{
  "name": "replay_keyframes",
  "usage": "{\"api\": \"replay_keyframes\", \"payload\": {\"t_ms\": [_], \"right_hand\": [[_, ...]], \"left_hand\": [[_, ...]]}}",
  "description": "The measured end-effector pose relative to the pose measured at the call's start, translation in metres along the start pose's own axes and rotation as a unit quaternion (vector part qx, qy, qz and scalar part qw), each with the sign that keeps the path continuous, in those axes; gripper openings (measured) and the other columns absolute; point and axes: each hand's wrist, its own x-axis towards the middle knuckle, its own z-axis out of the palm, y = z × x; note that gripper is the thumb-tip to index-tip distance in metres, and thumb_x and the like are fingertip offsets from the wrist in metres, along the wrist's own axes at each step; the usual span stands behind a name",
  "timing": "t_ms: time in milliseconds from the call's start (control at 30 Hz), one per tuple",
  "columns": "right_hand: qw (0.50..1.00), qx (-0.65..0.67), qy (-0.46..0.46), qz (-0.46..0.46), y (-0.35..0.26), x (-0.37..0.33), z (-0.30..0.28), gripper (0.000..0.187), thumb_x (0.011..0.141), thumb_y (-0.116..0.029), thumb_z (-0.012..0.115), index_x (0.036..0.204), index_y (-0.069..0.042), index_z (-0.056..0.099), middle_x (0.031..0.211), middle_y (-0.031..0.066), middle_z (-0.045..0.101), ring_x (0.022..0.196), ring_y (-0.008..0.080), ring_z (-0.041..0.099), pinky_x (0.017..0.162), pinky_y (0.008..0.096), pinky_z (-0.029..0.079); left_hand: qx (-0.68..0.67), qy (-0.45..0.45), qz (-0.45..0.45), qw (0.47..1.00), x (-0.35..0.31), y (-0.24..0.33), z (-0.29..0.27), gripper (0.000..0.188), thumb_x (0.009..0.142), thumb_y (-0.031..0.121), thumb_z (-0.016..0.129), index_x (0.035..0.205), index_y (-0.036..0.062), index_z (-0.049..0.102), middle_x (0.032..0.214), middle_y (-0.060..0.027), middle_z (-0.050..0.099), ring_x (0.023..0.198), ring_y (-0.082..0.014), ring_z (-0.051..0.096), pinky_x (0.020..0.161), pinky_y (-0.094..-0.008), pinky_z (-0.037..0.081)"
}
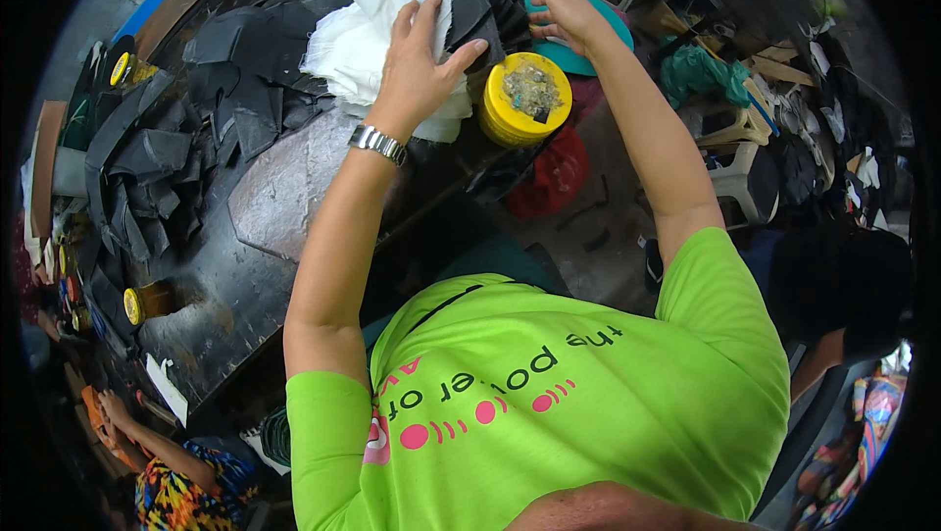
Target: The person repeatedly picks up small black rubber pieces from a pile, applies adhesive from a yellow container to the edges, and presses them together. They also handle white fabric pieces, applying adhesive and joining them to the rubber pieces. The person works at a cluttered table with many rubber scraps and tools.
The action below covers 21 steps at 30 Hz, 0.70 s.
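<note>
Fingers spread, the left hand [420, 70] lies on a pile of white cloth [358, 41] on the dark table [221, 320], just beside a yellow tub [502, 122]. Beyond the tub, the right hand [566, 13] is held with thumb and fingers parted by teal pieces [567, 59]; I cannot tell whether they touch. Black pieces [147, 153] lie heaped left of the cloth.

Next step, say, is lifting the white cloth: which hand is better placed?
Left, I'd judge. The left hand is right over the white cloth; the right hand is off to its right, by the teal pieces.
</note>
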Motion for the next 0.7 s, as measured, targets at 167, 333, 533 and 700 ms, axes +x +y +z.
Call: {"api": "replay_keyframes", "payload": {"t_ms": [167,333,533,700], "right_hand": [[0.997,-0.006,-0.077,0.005,0.012,0.024,0.002,0.097,0.097,-0.057,0.059,0.163,-0.015,0.002,0.145,0.0281,0.040,0.121,0.0316,0.054,0.093,0.0422,0.049],[0.971,0.201,-0.087,0.097,-0.001,0.036,0.026,0.083,0.100,-0.042,0.060,0.162,-0.015,0.012,0.160,0.0180,0.032,0.136,0.0272,0.048,0.103,0.0447,0.046],[0.963,0.186,-0.163,-0.104,-0.055,0.005,0.052,0.083,0.101,-0.035,0.062,0.161,-0.006,0.013,0.162,0.0147,0.030,0.145,0.0251,0.035,0.116,0.0381,0.032],[0.954,0.080,-0.076,-0.280,-0.125,-0.049,0.079,0.080,0.102,-0.033,0.060,0.158,0.004,0.015,0.158,0.0208,0.033,0.146,0.0272,0.031,0.120,0.0373,0.025]], "left_hand": [[-0.142,-0.001,-0.032,0.989,0.005,-0.021,0.008,0.076,0.087,0.041,0.076,0.143,-0.0018,0.048,0.144,-0.0260,0.049,0.134,-0.0391,0.048,0.113,-0.0419,0.038],[-0.240,0.040,-0.075,0.967,0.002,-0.033,0.011,0.077,0.092,0.040,0.073,0.148,-0.0037,0.043,0.149,-0.0245,0.046,0.139,-0.0330,0.045,0.115,-0.0376,0.034],[-0.270,0.108,-0.019,0.957,0.003,-0.015,-0.009,0.078,0.094,0.035,0.072,0.152,-0.0031,0.036,0.153,-0.0254,0.040,0.143,-0.0337,0.039,0.118,-0.0382,0.030],[-0.197,0.190,0.011,0.962,-0.004,0.024,-0.060,0.079,0.095,0.018,0.068,0.157,-0.0024,0.024,0.158,-0.0179,0.034,0.147,-0.0255,0.029,0.122,-0.0360,0.017]]}}
